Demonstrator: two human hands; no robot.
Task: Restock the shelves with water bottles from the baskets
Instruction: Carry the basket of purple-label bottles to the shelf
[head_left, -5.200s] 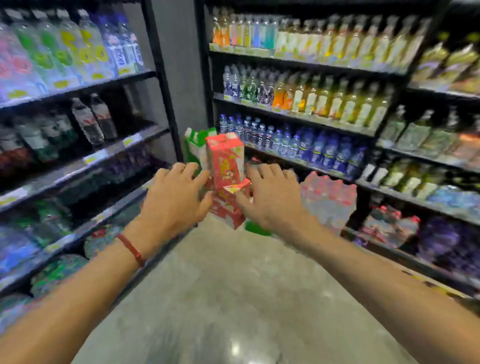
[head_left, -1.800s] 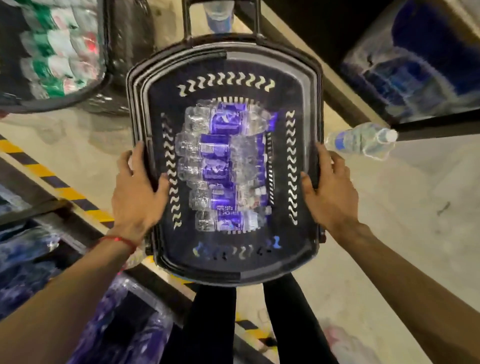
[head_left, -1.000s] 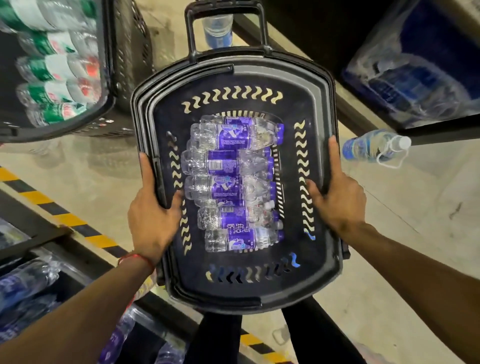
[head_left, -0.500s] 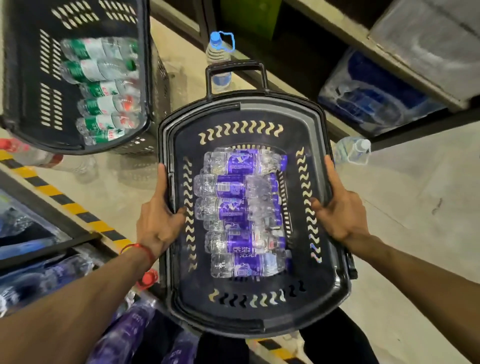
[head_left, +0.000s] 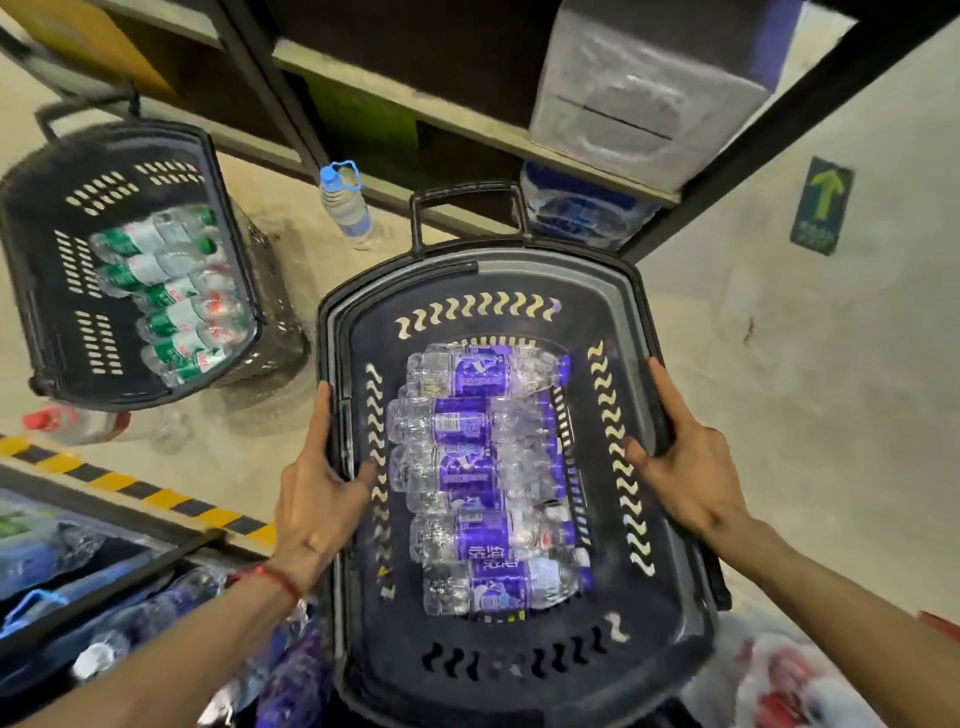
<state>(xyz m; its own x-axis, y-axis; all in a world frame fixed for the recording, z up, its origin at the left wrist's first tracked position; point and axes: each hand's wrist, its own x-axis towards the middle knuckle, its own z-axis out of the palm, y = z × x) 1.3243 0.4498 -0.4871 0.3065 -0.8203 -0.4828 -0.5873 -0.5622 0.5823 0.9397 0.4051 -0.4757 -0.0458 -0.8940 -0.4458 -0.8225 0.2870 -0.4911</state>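
While the purple-labelled water bottles (head_left: 478, 467) lie stacked on their sides in the bottom of the black shopping basket (head_left: 519, 670), their long axes run left to right, caps toward the right hand (head_left: 685, 467). Both hands clamp the basket's rim: the left hand (head_left: 317, 499) grips the left edge, thumb inside, about as near. A second basket (head_left: 67, 291) of green-labelled bottles sits farther left.

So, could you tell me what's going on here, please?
A person grips a black basket by its side rims, left hand and right hand. Purple-label bottles lie inside, none taken out yet. A second basket with green-label bottles sits on the floor to the left.
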